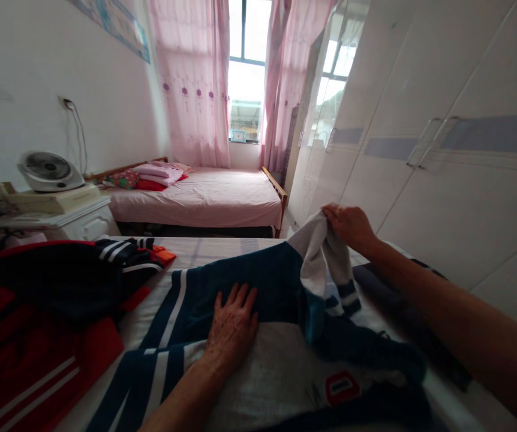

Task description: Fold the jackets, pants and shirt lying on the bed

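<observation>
A dark teal and light grey jacket (267, 360) with white stripes and a red letter patch lies spread on the bed in front of me. My left hand (234, 324) rests flat on it, fingers stretched out, near the border of teal and grey. My right hand (348, 225) pinches a light grey part, which looks like a sleeve (315, 246), and holds it lifted above the bed. The striped cuff hangs below that hand. To the left is a heap of red and dark navy clothes (60, 300) with white stripes.
Dark folded cloth (375, 288) lies right of the jacket. Beyond stands a second bed (204, 198) with pink pillows (157, 173). A fan (49, 170) sits on a box upon the white cabinet (90, 219) at left. White wardrobe doors (456, 204) line the right side.
</observation>
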`<state>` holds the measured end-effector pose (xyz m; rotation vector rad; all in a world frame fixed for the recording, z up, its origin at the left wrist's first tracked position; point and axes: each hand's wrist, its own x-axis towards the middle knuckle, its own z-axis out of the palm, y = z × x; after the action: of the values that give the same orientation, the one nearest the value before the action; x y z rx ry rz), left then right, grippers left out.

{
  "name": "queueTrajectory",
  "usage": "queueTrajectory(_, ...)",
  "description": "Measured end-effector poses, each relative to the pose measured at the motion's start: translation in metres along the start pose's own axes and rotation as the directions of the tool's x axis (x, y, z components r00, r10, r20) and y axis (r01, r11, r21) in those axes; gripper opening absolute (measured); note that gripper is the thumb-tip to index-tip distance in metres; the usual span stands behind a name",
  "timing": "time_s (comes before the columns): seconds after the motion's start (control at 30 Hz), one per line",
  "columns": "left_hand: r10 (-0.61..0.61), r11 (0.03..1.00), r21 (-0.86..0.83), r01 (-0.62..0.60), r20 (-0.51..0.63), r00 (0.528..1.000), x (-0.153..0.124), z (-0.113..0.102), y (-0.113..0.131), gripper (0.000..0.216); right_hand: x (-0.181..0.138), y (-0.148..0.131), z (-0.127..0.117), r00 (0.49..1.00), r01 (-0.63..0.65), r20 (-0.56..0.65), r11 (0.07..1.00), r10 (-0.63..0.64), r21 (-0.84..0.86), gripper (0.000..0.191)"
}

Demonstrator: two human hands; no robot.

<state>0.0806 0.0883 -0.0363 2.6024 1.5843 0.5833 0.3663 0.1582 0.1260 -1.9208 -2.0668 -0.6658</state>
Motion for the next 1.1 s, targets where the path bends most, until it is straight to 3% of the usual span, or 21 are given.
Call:
queueTrajectory(0.1, -0.026, 1.000, 0.017, 0.026, 0.013, 1.000, 0.000, 0.002, 0.000, 0.050, 0.022, -0.012, 0.014, 0.998, -0.005, -0.067, 0.988, 0.016, 0.154, 0.040)
queueTrajectory(0.17, -0.047, 0.999, 0.020, 0.047, 0.028, 0.998, -0.001, 0.004, 0.000, 0.049, 0.018, -0.020, 0.024, 0.999, -0.019, 0.037, 0.972, 0.011, 0.233, 0.044)
queueTrajectory(0.3, -0.058, 0.998, 0.009, 0.057, 0.051, 0.997, -0.001, 0.004, 0.001, 0.047, -0.027, -0.033, 0.033, 0.932, 0.010, 0.342, 0.951, -0.121, 0.309, 0.036)
queueTrajectory(0.43, -0.063, 0.998, 0.011, 0.062, 0.059, 0.996, 0.000, 0.003, 0.002, 0.047, -0.081, -0.034, 0.035, 0.824, 0.014, 0.510, 0.909, -0.247, 0.417, 0.040)
queueTrajectory(0.5, -0.067, 0.998, 0.016, 0.066, 0.063, 0.996, 0.000, 0.002, 0.002, 0.047, -0.098, -0.024, 0.040, 0.839, -0.011, 0.515, 0.942, -0.173, 0.334, 0.035)
queueTrajectory(0.57, -0.074, 0.997, 0.021, 0.073, 0.067, 0.995, 0.000, 0.001, 0.003, 0.047, -0.106, -0.005, 0.048, 0.867, -0.108, 0.498, 0.975, -0.003, 0.194, 0.025)
queueTrajectory(0.67, -0.083, 0.996, 0.025, 0.082, 0.069, 0.994, 0.000, 0.000, 0.003, 0.047, -0.112, 0.030, 0.060, 0.852, -0.296, 0.469, 0.953, 0.233, 0.064, 0.031)
queueTrajectory(0.73, -0.084, 0.996, 0.029, 0.082, 0.071, 0.994, 0.000, 0.000, 0.003, 0.048, -0.116, 0.046, 0.065, 0.836, -0.356, 0.462, 0.933, 0.296, 0.046, 0.036)
queueTrajectory(0.87, -0.081, 0.996, 0.043, 0.078, 0.073, 0.994, -0.001, 0.002, 0.003, 0.047, -0.129, 0.049, 0.067, 0.851, -0.337, 0.469, 0.930, 0.234, 0.148, 0.041)
queueTrajectory(1.0, -0.082, 0.996, 0.040, 0.078, 0.116, 0.990, -0.003, -0.008, 0.005, 0.046, -0.130, 0.044, 0.060, 0.799, -0.283, 0.557, 0.959, 0.227, 0.016, 0.038)
queueTrajectory(1.1, -0.073, 0.997, 0.043, 0.066, 0.178, 0.981, 0.003, -0.032, 0.003, 0.044, -0.114, 0.045, 0.054, 0.854, -0.233, 0.479, 0.973, 0.202, 0.004, 0.041)
